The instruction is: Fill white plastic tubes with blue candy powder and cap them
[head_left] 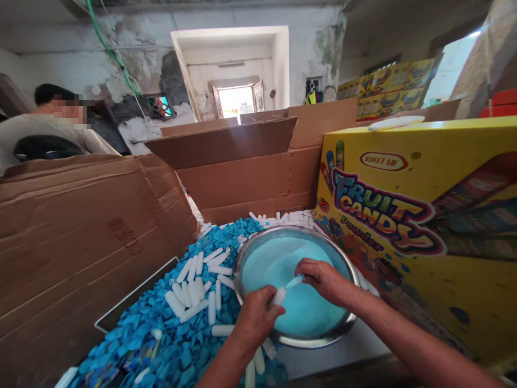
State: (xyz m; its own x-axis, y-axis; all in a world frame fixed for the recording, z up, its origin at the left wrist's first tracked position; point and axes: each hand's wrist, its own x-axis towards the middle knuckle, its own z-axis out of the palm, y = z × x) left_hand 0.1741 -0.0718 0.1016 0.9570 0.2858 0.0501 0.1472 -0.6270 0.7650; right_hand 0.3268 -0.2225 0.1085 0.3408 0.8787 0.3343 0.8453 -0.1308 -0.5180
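Over the near part of a metal bowl (352,269), my left hand (257,315) is closed around a small white plastic tube (278,296), its mouth tilted up to the right. My right hand (321,277) pinches a small pale blue piece, perhaps a scoop (294,281), with its tip close to the tube's mouth. Whether the two touch I cannot tell. Light blue powder (264,263) lies in the bowl beneath both hands. Left of the bowl, several white tubes (194,291) rest on a heap of blue plastic caps (139,318).
A yellow fruit candy box (371,199) stands at the right, with a white oblong item (396,123) on top. Cardboard walls (246,178) enclose the back and left. More white tubes (291,217) lie behind the bowl. Another person (52,121) is beyond the cardboard at far left.
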